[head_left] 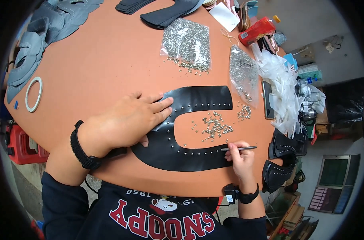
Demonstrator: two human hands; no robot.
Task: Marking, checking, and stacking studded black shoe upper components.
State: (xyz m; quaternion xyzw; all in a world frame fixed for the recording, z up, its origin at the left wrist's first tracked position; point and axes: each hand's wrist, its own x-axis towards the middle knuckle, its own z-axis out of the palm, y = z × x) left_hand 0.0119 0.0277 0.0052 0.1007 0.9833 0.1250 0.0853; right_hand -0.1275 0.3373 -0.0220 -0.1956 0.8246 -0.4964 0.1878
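A U-shaped black leather piece (182,162) lies on the table, its opening toward the right. A row of small silver studs follows its inner edge. My left hand (126,120) rests on the curved left part, fingers stretched out over the upper arm and pressing on the leather. In my right hand (242,160) is a thin pen-like metal rod (247,148), pinched between thumb and fingers. Its tip points left, at the right end of the stud row on the lower arm. Loose silver studs (217,128) are scattered inside the U.
Two clear bags of studs, one upper middle (186,40) and one at right (244,74), lie beyond the leather. Grey cut pieces (30,52) are stacked far left, near a white tape roll (34,94). Studded black pieces (280,172) sit at the right edge. A red bottle (258,31) lies far right.
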